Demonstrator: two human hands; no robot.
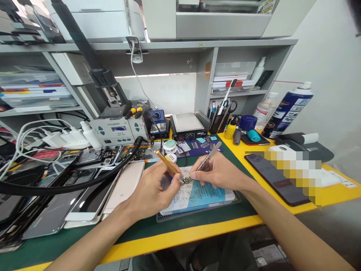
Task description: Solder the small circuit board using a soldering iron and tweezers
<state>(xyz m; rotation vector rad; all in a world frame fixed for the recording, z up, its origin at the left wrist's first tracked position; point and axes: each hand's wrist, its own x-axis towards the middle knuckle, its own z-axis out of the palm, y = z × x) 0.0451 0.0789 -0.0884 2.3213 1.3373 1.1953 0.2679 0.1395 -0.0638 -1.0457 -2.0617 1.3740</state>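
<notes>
My left hand (152,188) grips a thin yellow-handled tool (167,162), its tip down on a small metal part (186,180). My right hand (217,171) holds silver tweezers (208,155) whose tips meet the same part from the other side. The part lies on a blue and white work pad (203,195), which rests on a dark ribbed mat (197,212) near the bench's front edge.
Several phones and back covers (84,188) are piled at the left under a thick black hose (84,180). A soldering station (118,130), a hot plate (187,126), a pen cup (218,120), a spray can (290,109) and a dark phone (270,177) ring the work spot.
</notes>
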